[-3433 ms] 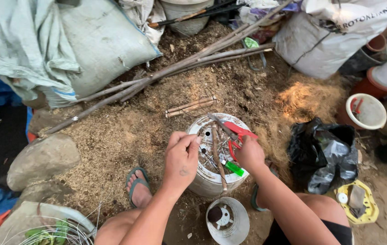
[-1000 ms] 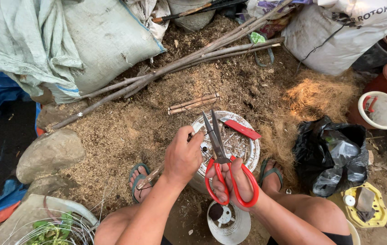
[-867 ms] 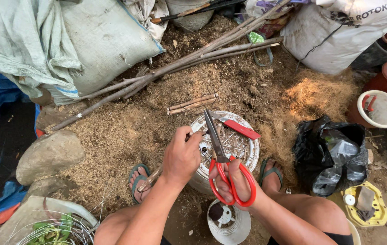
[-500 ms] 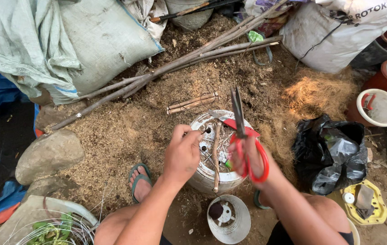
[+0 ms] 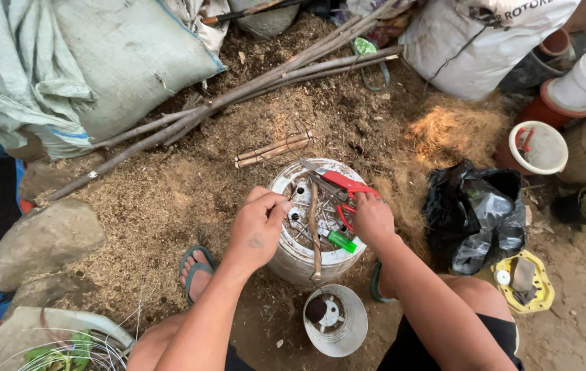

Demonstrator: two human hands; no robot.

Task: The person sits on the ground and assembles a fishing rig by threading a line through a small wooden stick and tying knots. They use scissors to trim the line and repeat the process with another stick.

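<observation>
A white upturned pot [image 5: 291, 260] stands between my knees, with thin wires, a stick [image 5: 315, 230] and a green lighter [image 5: 340, 241] on its top. My left hand [image 5: 257, 232] rests at the pot's left rim, fingertips pinched together; what they pinch is too small to tell. My right hand [image 5: 374, 220] lies on the right side of the top, closed on the red handles of a pair of scissors [image 5: 345, 214], whose blades lie low across the pot. A red-handled cutter [image 5: 346, 183] lies at the pot's far edge.
A smaller white pot [image 5: 338, 321] sits in front. A black plastic bag [image 5: 475, 213] and a yellow tray [image 5: 525, 283] lie to the right, a tied bundle of short sticks [image 5: 273, 148] and long branches [image 5: 238, 96] beyond, a stone [image 5: 42, 237] to the left, and sacks behind.
My right hand held the scissors up over the pot, swung them to the right, and has now lowered them onto the pot's top. My left hand stayed at the rim.
</observation>
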